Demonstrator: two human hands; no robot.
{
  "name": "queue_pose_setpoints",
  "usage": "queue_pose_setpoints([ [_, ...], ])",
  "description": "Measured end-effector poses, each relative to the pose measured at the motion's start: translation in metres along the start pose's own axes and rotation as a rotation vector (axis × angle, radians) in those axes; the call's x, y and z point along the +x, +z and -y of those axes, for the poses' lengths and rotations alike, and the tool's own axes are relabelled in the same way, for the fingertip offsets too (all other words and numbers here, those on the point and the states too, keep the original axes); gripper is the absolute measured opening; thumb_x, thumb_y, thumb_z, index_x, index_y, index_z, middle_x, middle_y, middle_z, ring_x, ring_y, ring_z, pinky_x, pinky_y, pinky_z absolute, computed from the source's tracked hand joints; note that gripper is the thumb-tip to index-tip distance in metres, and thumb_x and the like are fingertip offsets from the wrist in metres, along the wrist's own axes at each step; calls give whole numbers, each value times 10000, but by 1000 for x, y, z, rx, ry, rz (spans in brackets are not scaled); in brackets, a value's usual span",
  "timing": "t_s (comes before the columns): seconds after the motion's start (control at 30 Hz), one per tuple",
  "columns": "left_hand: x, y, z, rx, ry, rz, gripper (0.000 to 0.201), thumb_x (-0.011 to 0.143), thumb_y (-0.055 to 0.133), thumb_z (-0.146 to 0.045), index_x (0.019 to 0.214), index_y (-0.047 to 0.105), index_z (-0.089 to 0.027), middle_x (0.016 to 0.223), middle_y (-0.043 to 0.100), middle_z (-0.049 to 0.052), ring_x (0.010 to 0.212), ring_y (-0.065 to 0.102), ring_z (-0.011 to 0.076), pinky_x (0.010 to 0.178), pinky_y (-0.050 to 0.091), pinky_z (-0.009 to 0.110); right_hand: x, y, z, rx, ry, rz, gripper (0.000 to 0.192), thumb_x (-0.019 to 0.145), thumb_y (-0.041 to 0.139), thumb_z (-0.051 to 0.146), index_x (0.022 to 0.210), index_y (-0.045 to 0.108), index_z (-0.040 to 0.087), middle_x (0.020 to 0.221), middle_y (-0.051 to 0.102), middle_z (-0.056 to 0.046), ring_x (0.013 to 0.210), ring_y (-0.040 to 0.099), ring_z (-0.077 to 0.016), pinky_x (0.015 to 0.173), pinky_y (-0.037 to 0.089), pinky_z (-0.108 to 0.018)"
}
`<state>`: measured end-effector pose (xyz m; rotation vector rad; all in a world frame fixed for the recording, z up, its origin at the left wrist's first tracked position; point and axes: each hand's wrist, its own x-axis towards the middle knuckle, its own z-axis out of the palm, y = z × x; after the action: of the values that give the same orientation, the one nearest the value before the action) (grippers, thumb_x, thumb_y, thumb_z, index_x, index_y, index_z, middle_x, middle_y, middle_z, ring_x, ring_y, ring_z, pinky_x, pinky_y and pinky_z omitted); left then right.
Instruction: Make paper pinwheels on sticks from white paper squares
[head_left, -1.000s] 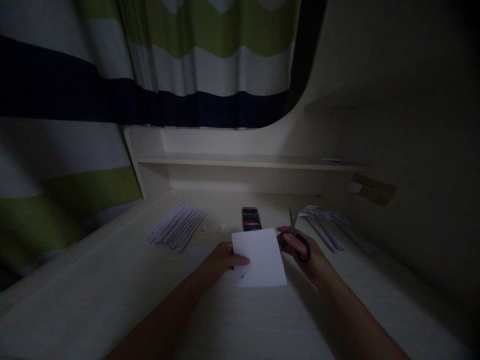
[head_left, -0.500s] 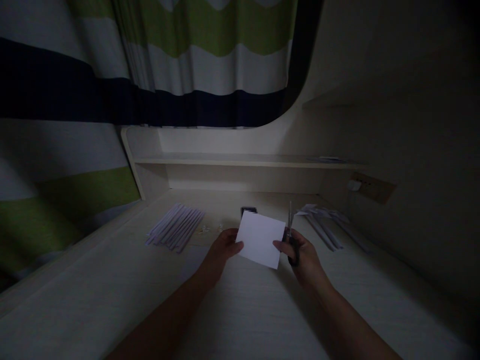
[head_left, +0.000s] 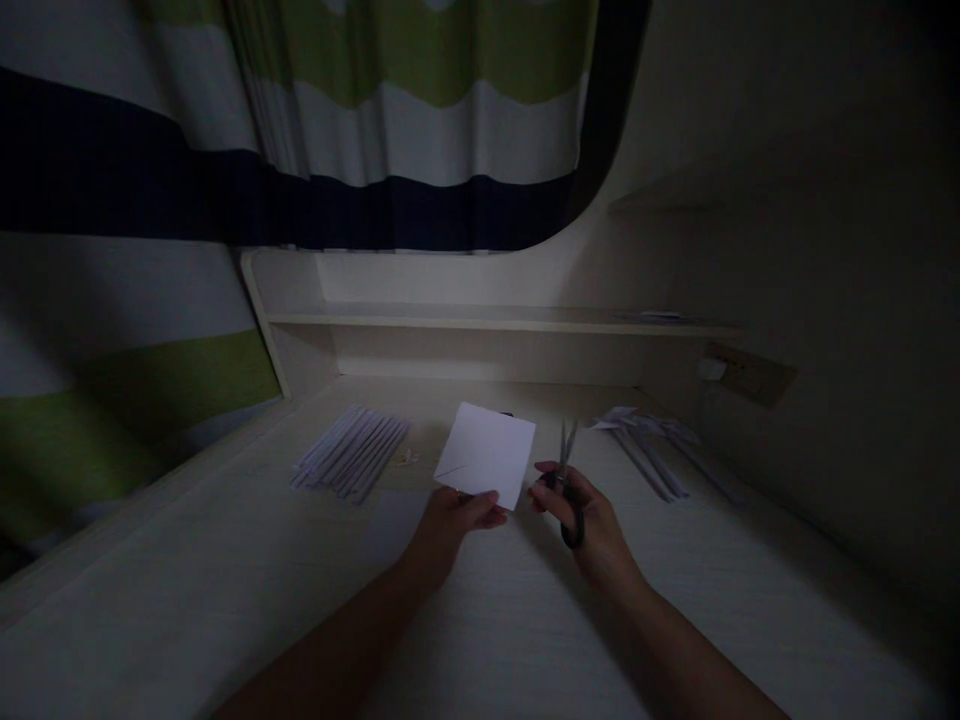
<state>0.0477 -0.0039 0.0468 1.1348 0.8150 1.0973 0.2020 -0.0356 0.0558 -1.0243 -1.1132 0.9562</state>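
Dimly lit, at a pale desk [head_left: 225, 600] under a striped curtain [head_left: 375, 130]: left hand [head_left: 450, 520] pinching the near edge of a white paper square [head_left: 486, 455] between thumb and fingertips, tilting the sheet up off the surface at about 12 o'clock from the hand, probably to present a free edge to the blades. Right hand [head_left: 592, 525] closed through the dark loops of a pair of scissors [head_left: 566, 480], blades slightly parted and pointing away toward 12 o'clock, just at 3 o'clock of the sheet and not yet touching it. Faint crease lines visible across the paper, perhaps as guides for cutting. Laid out at 10 o'clock from the hands, a neat fan of narrow paper strips [head_left: 352, 452], kept well apart from the work, seemingly sorted. At 2 o'clock, a looser scatter of paper offcuts [head_left: 652, 445], on the scissor side where trimmings would naturally fall. Small pale scraps [head_left: 409, 458] between strips and sheet, too dim to identify. Low shelf [head_left: 487, 318] along the back, wall socket [head_left: 742, 372] at far right.
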Motion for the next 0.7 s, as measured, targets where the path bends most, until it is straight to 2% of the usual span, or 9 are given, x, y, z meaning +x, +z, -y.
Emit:
queue_pose_setpoints([
  [0.17,4,-8,-8,-20,116,-165,217,605,664,-304,637,670,-90,624,675,73,569,605,155,635,485,282,-5,7,5,-160,137,353,391,612,633,462,839,534,159,606,528,26,514,484,-109,531,394,-255],
  [0.27,4,-10,-11,-48,144,-204,205,614,657,-300,631,673,-97,601,678,61,575,618,156,652,487,278,-7,11,-1,-204,163,472,409,599,627,482,824,528,155,593,506,33,485,456,-95,490,386,-244],
  [0.43,2,-7,-15,-22,114,-208,193,607,665,-296,623,674,-104,593,681,58,582,626,163,647,487,274,-7,10,-9,-228,159,523,381,625,607,470,819,518,154,569,493,38,462,431,-82,456,370,-232],
  [0.7,-3,-3,-16,63,95,-206,222,622,649,-323,615,673,-102,598,682,66,596,631,182,632,487,277,-9,10,-8,-236,176,532,373,628,599,469,820,518,160,562,495,39,447,425,-79,441,366,-226],
])
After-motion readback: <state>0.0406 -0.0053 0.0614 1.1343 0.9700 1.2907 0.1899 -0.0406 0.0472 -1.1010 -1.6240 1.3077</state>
